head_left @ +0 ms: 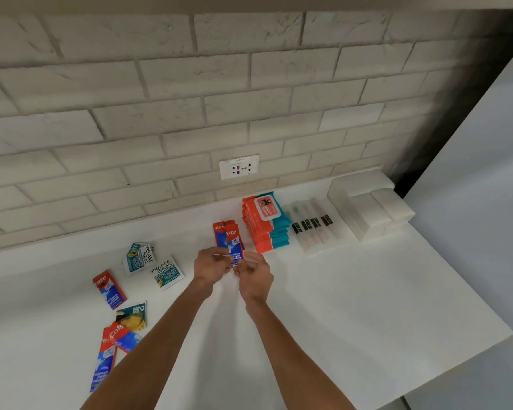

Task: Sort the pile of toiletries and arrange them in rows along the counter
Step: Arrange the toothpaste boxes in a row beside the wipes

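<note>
A white counter point(338, 291) runs below a pale brick wall. At its far right sits a stack of white blocks point(370, 208), then clear toothbrush packs point(311, 229) side by side, then a pile of orange-and-teal wipe packs point(264, 223). Just left of the wipes, the left hand point(211, 266) and right hand point(255, 273) come close together, each pinching the near end of a slim toothpaste box point(233, 241). The box is red at its far end with white brand lettering and blue at its near end with white print. Its long axis runs from the hands toward the wall, red end away, over a matching box point(219, 232) lying the same way. More toothpaste boxes point(110, 290) lie scattered at the left at mixed angles among small teal-and-white sachets point(168, 272).
</note>
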Action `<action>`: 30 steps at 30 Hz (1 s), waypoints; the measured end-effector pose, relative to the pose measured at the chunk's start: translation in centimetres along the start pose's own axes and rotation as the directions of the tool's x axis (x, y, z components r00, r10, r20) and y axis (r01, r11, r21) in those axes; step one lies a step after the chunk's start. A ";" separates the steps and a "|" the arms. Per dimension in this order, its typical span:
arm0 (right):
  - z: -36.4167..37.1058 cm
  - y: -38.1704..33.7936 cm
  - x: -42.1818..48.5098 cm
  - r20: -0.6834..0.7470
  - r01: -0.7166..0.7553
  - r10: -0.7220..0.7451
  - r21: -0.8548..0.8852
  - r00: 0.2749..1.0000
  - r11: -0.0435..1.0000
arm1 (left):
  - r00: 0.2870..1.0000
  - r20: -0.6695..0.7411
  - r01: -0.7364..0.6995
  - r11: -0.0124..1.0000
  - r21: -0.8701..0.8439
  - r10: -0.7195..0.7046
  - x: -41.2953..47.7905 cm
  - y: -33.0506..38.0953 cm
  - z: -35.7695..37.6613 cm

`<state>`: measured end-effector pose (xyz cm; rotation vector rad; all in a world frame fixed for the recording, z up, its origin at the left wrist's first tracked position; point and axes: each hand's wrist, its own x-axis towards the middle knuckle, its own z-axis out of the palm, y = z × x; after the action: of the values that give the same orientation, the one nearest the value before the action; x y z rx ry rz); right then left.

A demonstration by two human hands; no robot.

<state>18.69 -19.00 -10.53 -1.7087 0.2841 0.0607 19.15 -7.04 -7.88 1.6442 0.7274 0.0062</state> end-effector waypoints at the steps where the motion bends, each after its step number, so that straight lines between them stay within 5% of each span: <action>1: 0.0 -0.2 0.5 0.008 0.018 -0.018 -0.010 1.000 1.000 | 1.000 -0.009 0.003 1.000 0.008 -0.003 0.6 0.1 0.3; 9: 1.0 0.0 3.7 -0.023 0.021 -0.021 0.014 1.000 1.000 | 0.984 -0.060 -0.148 0.963 0.226 0.165 2.2 0.5 1.9; 13: 1.8 0.2 4.9 -0.015 0.029 -0.029 -0.011 0.999 1.000 | 0.956 -0.050 -0.229 0.838 0.495 0.290 3.1 -1.0 1.4; 18: 2.4 -0.1 5.8 0.003 0.048 -0.048 -0.086 0.999 0.995 | 0.937 0.124 -0.305 0.587 0.750 0.328 2.8 -2.1 0.5; 23: 2.8 0.9 7.1 0.066 0.076 -0.062 -0.255 0.996 0.964 | 0.939 0.224 -0.323 0.453 0.831 0.260 3.5 -3.3 -0.4; 30: 1.9 0.8 7.5 0.313 0.232 -0.076 -0.500 0.947 0.835 | 0.943 0.216 -0.313 0.457 0.833 0.252 3.8 -3.7 -0.3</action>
<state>26.05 -18.42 -13.11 -2.2415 -0.1048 0.2839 20.43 -4.98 -12.57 2.7327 0.3766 -0.2058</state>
